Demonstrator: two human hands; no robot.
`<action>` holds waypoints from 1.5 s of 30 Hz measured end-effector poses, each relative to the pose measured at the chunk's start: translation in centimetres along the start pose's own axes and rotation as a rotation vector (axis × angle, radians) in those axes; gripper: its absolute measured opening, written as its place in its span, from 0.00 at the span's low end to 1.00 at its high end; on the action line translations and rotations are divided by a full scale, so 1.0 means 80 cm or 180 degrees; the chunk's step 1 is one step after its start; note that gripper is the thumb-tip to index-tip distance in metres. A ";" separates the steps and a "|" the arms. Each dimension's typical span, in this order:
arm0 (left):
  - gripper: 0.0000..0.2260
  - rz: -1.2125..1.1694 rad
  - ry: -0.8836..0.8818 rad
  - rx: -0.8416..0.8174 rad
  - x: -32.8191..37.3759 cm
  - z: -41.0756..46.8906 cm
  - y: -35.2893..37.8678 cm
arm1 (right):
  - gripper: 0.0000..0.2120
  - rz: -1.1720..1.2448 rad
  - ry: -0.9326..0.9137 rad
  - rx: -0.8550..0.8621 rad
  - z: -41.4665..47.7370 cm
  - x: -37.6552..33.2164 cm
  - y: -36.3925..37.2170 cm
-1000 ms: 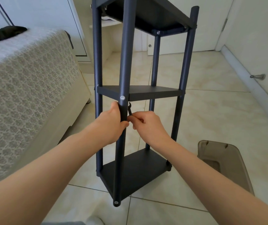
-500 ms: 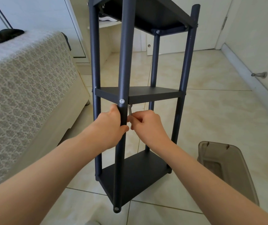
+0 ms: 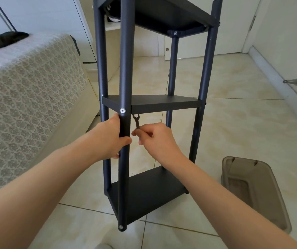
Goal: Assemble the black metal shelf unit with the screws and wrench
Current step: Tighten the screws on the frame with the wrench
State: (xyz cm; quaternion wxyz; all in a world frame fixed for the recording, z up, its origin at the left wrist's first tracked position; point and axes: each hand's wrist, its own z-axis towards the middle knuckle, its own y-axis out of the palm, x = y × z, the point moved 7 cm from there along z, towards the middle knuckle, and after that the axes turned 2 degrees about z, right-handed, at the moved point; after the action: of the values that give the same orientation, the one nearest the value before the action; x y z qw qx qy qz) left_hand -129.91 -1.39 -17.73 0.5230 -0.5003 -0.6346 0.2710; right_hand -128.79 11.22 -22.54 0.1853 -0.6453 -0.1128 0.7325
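Note:
The black metal shelf unit (image 3: pixel 163 103) stands upright on the tiled floor, with three shelves between four round posts. My left hand (image 3: pixel 110 137) grips the near front post just below the middle shelf. A silver screw (image 3: pixel 122 110) sits in that post at the middle shelf's corner. My right hand (image 3: pixel 156 136) pinches the lower end of a small dark wrench (image 3: pixel 136 121). The wrench points up, its open jaw right under the middle shelf beside the post. Another screw (image 3: pixel 121 226) shows at the post's foot.
A sofa with a patterned cover (image 3: pixel 27 97) stands close on the left. A translucent brown plastic bin (image 3: pixel 253 191) lies on the floor at the right. White doors and a wall with a door stop (image 3: pixel 292 81) are behind.
My right hand has slid a little away from the post, so more of the wrench shows. My left hand keeps its grip on the post. The view has shifted slightly.

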 end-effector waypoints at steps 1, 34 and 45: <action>0.23 -0.0014 0.0006 -0.0012 0.000 0.000 0.000 | 0.11 0.0043 -0.0016 -0.0004 0.000 -0.001 0.002; 0.16 -0.0399 0.0082 -0.0105 -0.017 0.026 -0.007 | 0.03 -0.0091 -0.1300 0.1676 0.025 -0.013 0.011; 0.19 -0.0168 0.0177 0.0116 -0.015 0.029 -0.021 | 0.06 0.0185 -0.1406 0.1698 0.049 -0.014 0.025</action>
State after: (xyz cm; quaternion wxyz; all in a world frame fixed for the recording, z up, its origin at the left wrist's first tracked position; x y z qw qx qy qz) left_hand -132.75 -2.65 -17.46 0.5564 -0.4811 -0.6277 0.2547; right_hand -132.79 9.23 -21.83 0.2976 -0.4029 0.0636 0.8632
